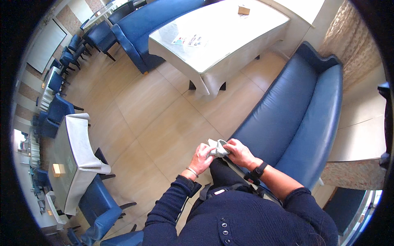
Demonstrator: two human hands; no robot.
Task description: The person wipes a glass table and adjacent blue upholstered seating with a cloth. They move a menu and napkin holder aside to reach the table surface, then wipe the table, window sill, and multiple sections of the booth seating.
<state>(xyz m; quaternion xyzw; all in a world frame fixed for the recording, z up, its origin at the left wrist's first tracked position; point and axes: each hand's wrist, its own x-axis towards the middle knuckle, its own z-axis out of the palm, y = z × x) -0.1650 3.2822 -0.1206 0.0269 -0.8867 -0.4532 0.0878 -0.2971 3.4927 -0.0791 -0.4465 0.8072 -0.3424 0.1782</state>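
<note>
A crumpled light grey cloth (219,150) is bunched between my two hands, in front of my body. My left hand (201,157) grips its left side with the fingers curled. On the other side, my right hand (241,152) pinches the cloth's edge between thumb and fingers. Both hands are close together above my dark trouser leg (222,172), near the end of a blue upholstered bench (277,113). Folds hide how large the cloth is.
Ahead stands a table (215,58) with a pale cloth, printed sheets (192,40) and a small wooden block (243,10). A blue sofa (154,21) is beyond it. To the left are another table (61,190) and a blue chair (100,203). Tiled floor (147,113) lies between.
</note>
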